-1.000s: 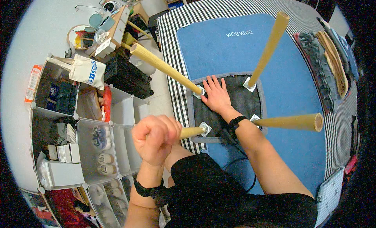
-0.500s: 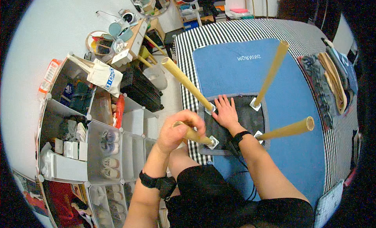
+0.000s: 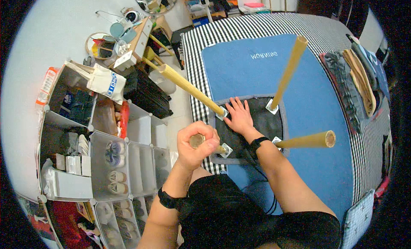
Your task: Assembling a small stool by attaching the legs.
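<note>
An upturned piece of furniture, its black underside (image 3: 263,114) edged in grey, has wooden legs rising from white corner plates. My left hand (image 3: 196,143) wraps round the near-left wooden leg (image 3: 221,149), whose round end shows inside the curled fingers. Flat on the black underside lies my right hand (image 3: 239,118), fingers spread, close to the plate of the far-left leg (image 3: 188,87). The far-right leg (image 3: 291,69) stands tilted, and the near-right leg (image 3: 306,140) leans outward to the right. Dark cords (image 3: 261,174) run from beneath my right forearm.
Under the furniture is a blue mat (image 3: 317,95) on a black-and-white checked cover (image 3: 257,24). Folded clothes (image 3: 353,84) lie at the right. On the left stand translucent shoe cubes (image 3: 141,163), a black suitcase (image 3: 147,92) and a cluttered desk (image 3: 139,39).
My left hand has shifted its grip, its fingers now closed round the end of the near-left leg. My right hand stays flat on the underside. The whole view has shifted slightly.
</note>
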{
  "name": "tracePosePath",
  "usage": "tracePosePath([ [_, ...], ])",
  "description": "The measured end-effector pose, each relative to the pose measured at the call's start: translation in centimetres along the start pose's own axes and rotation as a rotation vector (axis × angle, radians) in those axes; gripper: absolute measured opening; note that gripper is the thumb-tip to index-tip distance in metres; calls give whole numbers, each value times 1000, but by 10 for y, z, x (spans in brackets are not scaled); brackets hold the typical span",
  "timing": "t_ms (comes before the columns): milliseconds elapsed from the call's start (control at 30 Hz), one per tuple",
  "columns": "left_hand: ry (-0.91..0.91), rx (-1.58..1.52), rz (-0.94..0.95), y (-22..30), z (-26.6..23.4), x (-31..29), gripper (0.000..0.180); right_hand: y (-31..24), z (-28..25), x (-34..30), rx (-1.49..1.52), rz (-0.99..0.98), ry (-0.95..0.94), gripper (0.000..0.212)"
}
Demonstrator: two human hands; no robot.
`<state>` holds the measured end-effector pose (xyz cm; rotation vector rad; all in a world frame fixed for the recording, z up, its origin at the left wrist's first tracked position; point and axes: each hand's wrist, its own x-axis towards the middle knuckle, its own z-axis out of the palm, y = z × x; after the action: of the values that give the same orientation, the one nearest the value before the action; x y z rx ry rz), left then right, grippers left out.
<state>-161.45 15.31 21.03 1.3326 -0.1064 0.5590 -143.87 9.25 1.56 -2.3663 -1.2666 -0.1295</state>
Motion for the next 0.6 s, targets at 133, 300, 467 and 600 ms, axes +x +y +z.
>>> tracePosePath([
  [133, -57, -177, -52, 3, -17, -7, 16, 0, -2, -7, 226, 23, 189, 42],
  [300, 25, -67, -63, 10, -16, -16, 19, -52, -53, -30, 974, -164, -352, 44],
  [467, 31, -27, -22, 15, -22, -18, 16, -75, -77, -51, 1072, -243, -710, 40],
  [600, 90, 105, -61, 19, -20, -21, 12, -87, -84, -59, 877, -266, -554, 36],
])
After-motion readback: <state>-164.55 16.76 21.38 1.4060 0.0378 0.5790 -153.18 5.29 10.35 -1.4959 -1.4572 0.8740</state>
